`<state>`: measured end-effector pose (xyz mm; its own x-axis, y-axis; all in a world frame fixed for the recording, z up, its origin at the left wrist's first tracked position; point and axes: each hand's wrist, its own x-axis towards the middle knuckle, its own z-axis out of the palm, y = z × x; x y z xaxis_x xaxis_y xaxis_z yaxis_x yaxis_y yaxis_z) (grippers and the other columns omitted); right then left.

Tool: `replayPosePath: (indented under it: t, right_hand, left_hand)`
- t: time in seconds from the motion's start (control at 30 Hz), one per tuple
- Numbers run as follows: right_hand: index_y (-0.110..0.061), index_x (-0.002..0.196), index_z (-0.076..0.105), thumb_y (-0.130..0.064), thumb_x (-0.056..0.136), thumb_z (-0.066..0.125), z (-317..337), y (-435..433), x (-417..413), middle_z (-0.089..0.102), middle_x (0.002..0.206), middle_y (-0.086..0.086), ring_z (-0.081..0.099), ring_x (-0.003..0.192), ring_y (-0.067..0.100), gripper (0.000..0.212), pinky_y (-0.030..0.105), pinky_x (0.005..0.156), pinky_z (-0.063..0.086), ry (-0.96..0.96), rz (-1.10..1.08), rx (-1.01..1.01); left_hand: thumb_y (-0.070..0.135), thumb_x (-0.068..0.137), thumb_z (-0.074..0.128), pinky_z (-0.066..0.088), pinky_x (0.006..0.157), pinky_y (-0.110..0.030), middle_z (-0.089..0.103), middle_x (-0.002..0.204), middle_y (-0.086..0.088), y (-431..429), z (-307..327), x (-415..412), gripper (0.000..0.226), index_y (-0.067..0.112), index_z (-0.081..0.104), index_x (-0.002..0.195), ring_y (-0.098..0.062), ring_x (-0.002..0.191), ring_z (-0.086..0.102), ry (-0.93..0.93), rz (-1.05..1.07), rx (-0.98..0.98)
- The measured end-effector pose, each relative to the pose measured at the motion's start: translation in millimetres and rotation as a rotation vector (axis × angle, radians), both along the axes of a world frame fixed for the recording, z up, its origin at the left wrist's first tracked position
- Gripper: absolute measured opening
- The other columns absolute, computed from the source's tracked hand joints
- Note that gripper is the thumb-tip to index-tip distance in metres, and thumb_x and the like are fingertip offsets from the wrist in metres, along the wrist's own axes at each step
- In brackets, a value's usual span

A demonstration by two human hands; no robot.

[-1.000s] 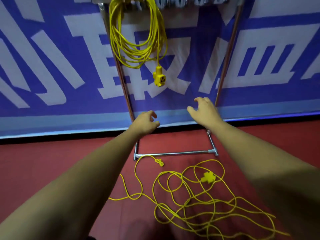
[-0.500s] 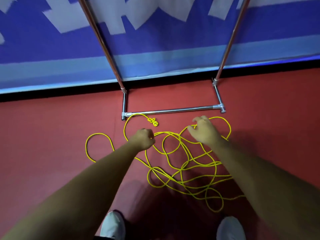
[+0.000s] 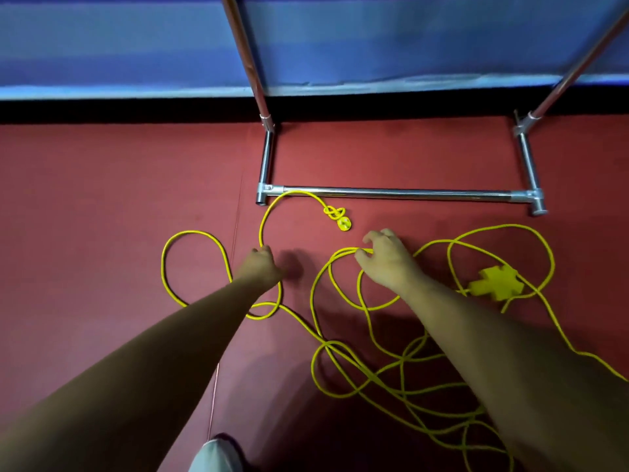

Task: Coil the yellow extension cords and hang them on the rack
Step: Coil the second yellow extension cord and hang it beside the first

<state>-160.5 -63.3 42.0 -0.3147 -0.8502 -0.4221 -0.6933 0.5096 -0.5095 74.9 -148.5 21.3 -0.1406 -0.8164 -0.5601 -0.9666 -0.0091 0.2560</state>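
Note:
A yellow extension cord [image 3: 343,364] lies in loose tangled loops on the red floor. Its plug end [image 3: 343,223], with a small knot just behind it, lies near the rack's base bar [image 3: 398,193]. Its cross-shaped socket block [image 3: 495,283] lies to the right. My left hand [image 3: 260,265] is curled round the cord where a loop runs up toward the plug. My right hand [image 3: 383,258] pinches another strand of the cord between thumb and fingers. Only the chrome lower frame of the rack shows; its top is out of view.
The rack's two uprights [image 3: 257,86] rise against a blue and white banner [image 3: 136,46] on the wall behind. The red floor [image 3: 102,185] stretches bare to the left of the cord. A pale shoe [image 3: 214,456] shows at the bottom edge.
My view tilted down from the hung coil to the floor. Both hands dropped to the loose cord, and each has taken hold of a strand.

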Motion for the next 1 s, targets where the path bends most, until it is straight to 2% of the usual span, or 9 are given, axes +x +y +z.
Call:
replayPosePath:
  t: [0.1,0.3,0.4,0.47,0.6,0.7,0.8,0.9,1.0]
  right_hand:
    - [-0.006,0.108,0.063,-0.031,0.085,0.058,-21.8,-18.6,17.3,0.055,0.111,0.016,0.057,0.104,0.036,0.035,0.042,0.095,0.046,-0.002,0.054,-0.007]
    - [-0.003,0.104,0.064,-0.026,0.083,0.057,-58.2,-33.7,47.3,0.058,0.110,0.020,0.057,0.102,0.039,0.033,0.043,0.093,0.047,-0.005,0.082,-0.033]
    - [0.000,0.097,0.067,-0.022,0.084,0.058,-67.1,-33.3,59.8,0.065,0.099,0.022,0.060,0.097,0.037,0.026,0.040,0.088,0.048,-0.058,0.021,-0.031]
    - [0.001,0.092,0.065,-0.023,0.087,0.058,-64.8,-33.7,69.3,0.070,0.093,0.022,0.065,0.092,0.036,0.026,0.041,0.085,0.052,-0.243,-0.123,0.040]
    - [-0.006,0.110,0.047,-0.034,0.097,0.049,-34.2,-32.2,78.7,0.067,0.095,0.020,0.067,0.082,0.030,0.031,0.043,0.080,0.053,-1.130,-0.609,0.345]
    - [-0.007,0.101,0.049,-0.024,0.099,0.044,0.8,-31.8,73.2,0.063,0.087,0.012,0.058,0.056,0.014,0.018,0.024,0.049,0.048,-1.317,-0.671,0.286]
    - [-0.011,0.089,0.052,-0.016,0.101,0.041,45.4,-28.3,62.2,0.045,0.069,0.003,0.028,0.031,0.003,0.017,0.014,0.031,0.020,-1.195,-0.609,0.144]
    - [-0.009,0.088,0.056,-0.014,0.100,0.044,98.2,-16.5,48.0,0.041,0.065,0.001,0.024,0.032,0.003,0.017,0.013,0.033,0.015,-1.136,-0.512,0.061]
    - [-0.010,0.086,0.059,-0.012,0.097,0.048,159.7,5.6,38.9,0.044,0.064,0.001,0.027,0.038,0.006,0.016,0.016,0.038,0.017,-1.079,-0.406,-0.025]
  left_hand:
    - [0.052,0.078,0.071,0.042,0.085,-0.038,0.057,0.117,-0.021,-0.7,-34.4,6.2,0.068,-0.001,0.053,0.116,-0.037,0.112,0.053,-0.033,0.082,0.035]
    - [0.015,0.079,0.067,0.039,0.092,-0.039,0.054,0.118,-0.022,36.0,-73.9,21.5,0.036,-0.001,0.055,0.110,-0.039,0.112,0.050,0.023,-0.063,0.012]
    - [0.011,0.080,0.062,0.040,0.082,-0.038,0.060,0.104,-0.020,57.1,-70.1,28.5,0.021,0.003,0.058,0.099,-0.039,0.101,0.056,0.184,-0.171,-0.017]
    - [0.016,0.087,0.061,0.038,0.072,-0.034,0.064,0.093,-0.013,66.8,-54.4,28.1,0.018,0.007,0.056,0.102,-0.034,0.089,0.060,0.312,-0.256,0.028]
    - [0.021,0.089,0.065,0.034,0.062,-0.022,0.057,0.077,0.005,77.6,-5.6,15.9,0.019,0.008,0.056,0.099,-0.009,0.068,0.049,0.502,-0.433,0.107]
    - [0.017,0.087,0.069,0.034,0.060,-0.009,0.056,0.076,0.004,82.2,28.0,5.7,0.015,0.009,0.058,0.093,-0.001,0.064,0.048,0.579,-0.448,0.169]
    - [0.009,0.084,0.071,0.050,0.073,-0.023,0.064,0.081,-0.006,81.7,58.6,1.5,0.015,0.013,0.061,0.094,-0.002,0.071,0.059,0.662,-0.316,0.320]
    - [0.005,0.092,0.058,0.051,0.083,-0.029,0.070,0.090,-0.010,72.3,99.1,-4.9,0.009,0.012,0.060,0.096,-0.018,0.085,0.063,0.824,-0.033,0.498]
    - [0.031,0.100,0.044,0.051,0.079,-0.027,0.070,0.102,-0.014,57.5,153.2,-18.5,0.026,0.008,0.055,0.105,-0.022,0.088,0.066,1.016,0.480,0.654]
